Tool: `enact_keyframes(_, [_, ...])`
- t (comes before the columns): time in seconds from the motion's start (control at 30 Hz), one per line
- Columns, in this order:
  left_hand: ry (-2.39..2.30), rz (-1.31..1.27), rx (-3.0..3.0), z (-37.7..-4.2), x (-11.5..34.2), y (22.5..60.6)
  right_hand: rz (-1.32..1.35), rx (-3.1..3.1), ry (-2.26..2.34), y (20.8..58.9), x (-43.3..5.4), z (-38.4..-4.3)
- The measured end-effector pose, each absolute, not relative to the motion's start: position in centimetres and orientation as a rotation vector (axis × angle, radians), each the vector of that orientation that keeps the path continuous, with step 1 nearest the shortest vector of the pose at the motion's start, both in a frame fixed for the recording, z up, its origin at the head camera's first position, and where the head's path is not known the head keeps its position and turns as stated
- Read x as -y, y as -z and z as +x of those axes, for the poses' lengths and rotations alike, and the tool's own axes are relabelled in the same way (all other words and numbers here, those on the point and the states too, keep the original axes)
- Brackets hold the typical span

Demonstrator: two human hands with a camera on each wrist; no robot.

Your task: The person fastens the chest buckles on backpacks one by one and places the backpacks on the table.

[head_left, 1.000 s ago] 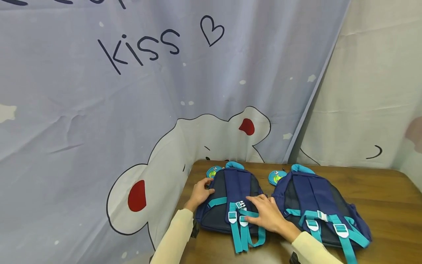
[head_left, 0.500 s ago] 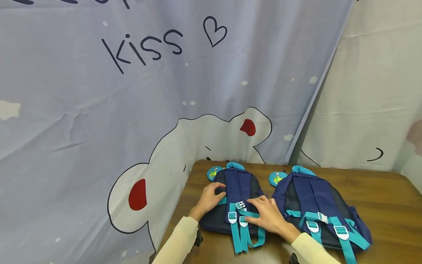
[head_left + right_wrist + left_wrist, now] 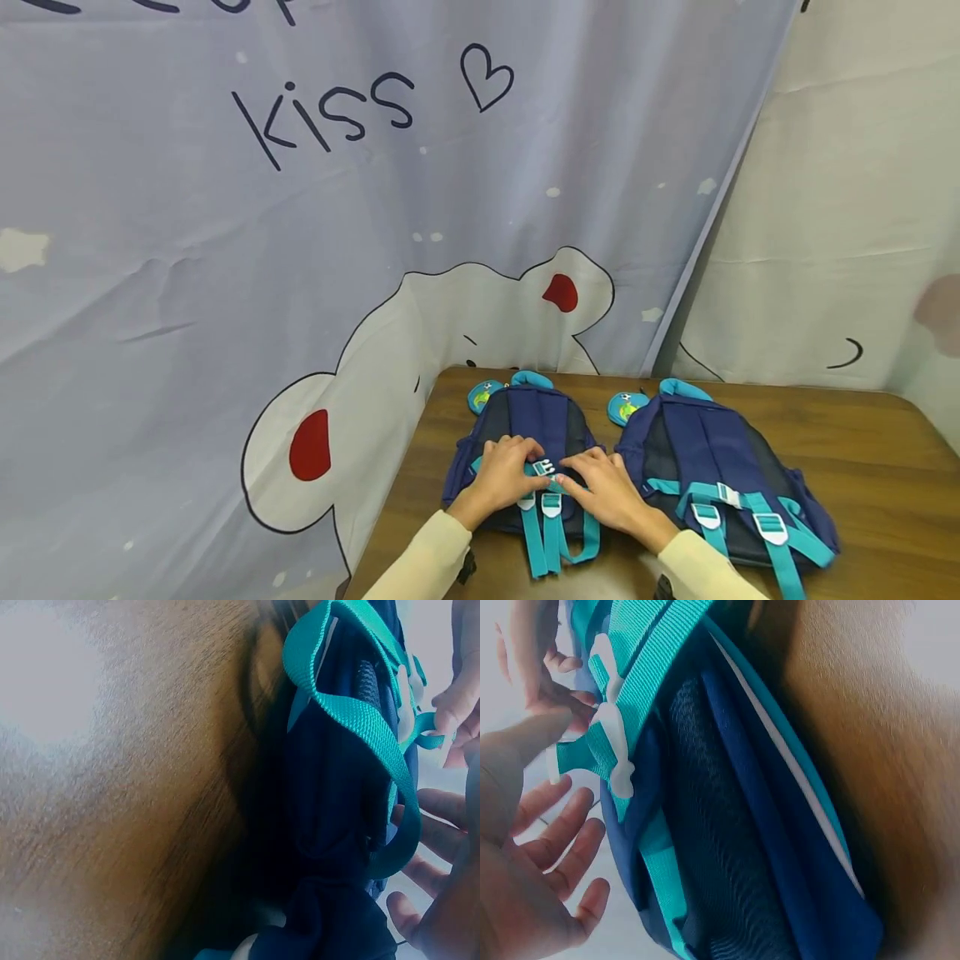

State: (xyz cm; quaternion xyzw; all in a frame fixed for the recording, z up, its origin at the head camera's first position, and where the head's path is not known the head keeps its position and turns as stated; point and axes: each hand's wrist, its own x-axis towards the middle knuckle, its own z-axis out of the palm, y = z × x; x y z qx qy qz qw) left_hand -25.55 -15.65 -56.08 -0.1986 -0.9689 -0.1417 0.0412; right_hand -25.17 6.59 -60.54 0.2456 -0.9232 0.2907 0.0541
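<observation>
A navy backpack [image 3: 551,417] with teal straps lies back-panel up on the table in the head view. My left hand [image 3: 506,475] is over its middle, thumb and fingers spread either side of a white pronged buckle [image 3: 543,468]. Its fingers [image 3: 562,840] are apart in the left wrist view, with the thumb at the buckle strap. Opposite, my right hand [image 3: 607,492] bends over a teal strap [image 3: 551,533] area, thumb tip near the buckle. Whether it pinches the strap I cannot tell. Two white strap adjusters [image 3: 615,750] show in the left wrist view.
A second navy backpack [image 3: 712,433] with teal straps lies to the right, close beside my right hand. Each bag has a small round teal pouch [image 3: 626,407] by its top. The wooden table [image 3: 840,425] meets a printed curtain [image 3: 337,225] behind.
My left hand has moved right and down from the backpack's left side to the buckle at its middle. The right hand stays near the strap, its thumb shifted slightly up.
</observation>
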Motion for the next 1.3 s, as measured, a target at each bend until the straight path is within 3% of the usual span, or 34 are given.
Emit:
enact_keyframes(0.63, [1.207,-0.404,2.827,-25.1,20.0,54.0,0.731,2.715,-0.940,59.9,-4.7,-25.3])
enact_keyframes(0.93, [1.178,-0.392,2.849,-24.5,21.8,54.8,0.776,2.789,-0.912,59.5,-3.3,-24.9])
enact_keyframes(1.3, [1.202,-0.362,2.858,-23.9,22.2,55.3,0.608,2.889,-0.915,59.1,-2.5,-24.7])
